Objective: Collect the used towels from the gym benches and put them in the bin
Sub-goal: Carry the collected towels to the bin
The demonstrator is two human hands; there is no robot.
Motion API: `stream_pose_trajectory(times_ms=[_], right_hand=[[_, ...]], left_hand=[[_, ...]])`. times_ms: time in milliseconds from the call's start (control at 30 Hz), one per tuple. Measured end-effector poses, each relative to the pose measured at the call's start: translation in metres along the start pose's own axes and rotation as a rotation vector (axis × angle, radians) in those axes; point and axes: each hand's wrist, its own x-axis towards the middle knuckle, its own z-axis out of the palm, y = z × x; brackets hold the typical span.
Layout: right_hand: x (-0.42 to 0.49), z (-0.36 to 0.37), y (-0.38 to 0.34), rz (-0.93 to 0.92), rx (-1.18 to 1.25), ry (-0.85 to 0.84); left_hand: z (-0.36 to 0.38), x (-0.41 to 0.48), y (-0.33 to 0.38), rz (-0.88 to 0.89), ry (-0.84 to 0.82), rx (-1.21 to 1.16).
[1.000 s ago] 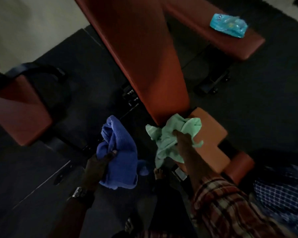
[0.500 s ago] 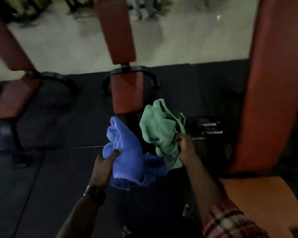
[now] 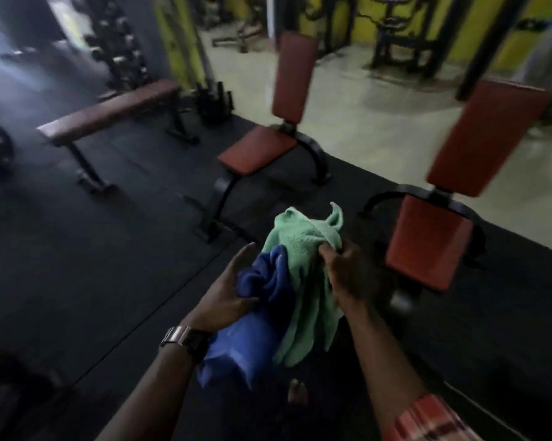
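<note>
My left hand (image 3: 228,289), with a metal watch on its wrist, grips a crumpled blue towel (image 3: 252,329) that hangs down in front of me. My right hand (image 3: 347,272) is closed on a light green towel (image 3: 303,265), whose bunched top sticks up above my fingers. The two towels are pressed together between my hands, the green one lying partly over the blue one. No bin is in view.
A red seat bench (image 3: 427,237) with an upright back stands just right of my hands. Another red seat bench (image 3: 258,148) stands ahead, and a flat bench (image 3: 109,113) at the far left. Dumbbell racks (image 3: 118,49) line the back left. Black rubber mat (image 3: 93,265) covers the floor.
I have turned away from the bench where the green towel lay. My hands have come together, so the green towel now overlaps the blue one instead of being held apart.
</note>
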Motion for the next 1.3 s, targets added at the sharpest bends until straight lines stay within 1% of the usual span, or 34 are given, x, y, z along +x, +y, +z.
stream_pose_trajectory(times_ms=[33,67,133,233,367,500,633,767,867,967,1067,1133,1233,1300], right_hand=[[0.002,0.011,-0.004,-0.035,0.008,-0.027],[0.005,0.040,-0.011,-0.088,-0.015,-0.102],[0.019,0.143,-0.024,-0.146,-0.026,-0.322],[0.039,0.244,-0.054,-0.222,0.016,-0.533],[0.082,0.355,-0.076,-0.245,0.023,-0.672],[0.115,0.461,-0.108,-0.274,0.028,-0.827],[0.133,0.575,-0.137,-0.323,-0.015,-0.992],[0.147,0.684,-0.156,-0.362,-0.032,-1.066],[0.159,0.778,-0.169,-0.389,-0.048,-1.066],[0.169,0.866,-0.187,-0.385,-0.044,-1.088],[0.180,0.958,-0.212,-0.350,0.012,-1.097],[0.190,1.015,-0.230,-0.372,0.042,-1.079],[0.207,1.090,-0.250,-0.390,0.026,-1.062],[0.222,1.136,-0.260,-0.384,0.021,-1.091]], left_hand=[[-0.003,0.002,0.000,-0.003,-0.057,0.030],[-0.019,0.003,-0.004,-0.008,-0.060,0.031],[-0.085,0.006,-0.030,-0.057,0.042,0.021],[-0.160,0.024,-0.057,-0.119,0.146,0.040],[-0.251,0.056,-0.080,-0.179,0.278,-0.110],[-0.336,0.080,-0.101,-0.223,0.441,-0.126],[-0.425,0.094,-0.132,-0.257,0.676,-0.124],[-0.514,0.113,-0.169,-0.247,0.868,-0.108],[-0.602,0.129,-0.203,-0.231,1.015,-0.064],[-0.694,0.142,-0.227,-0.220,1.115,0.009],[-0.788,0.154,-0.246,-0.227,1.148,-0.018],[-0.848,0.164,-0.256,-0.223,1.142,-0.045],[-0.922,0.186,-0.266,-0.228,1.128,-0.075],[-0.967,0.204,-0.276,-0.219,1.119,-0.088]])
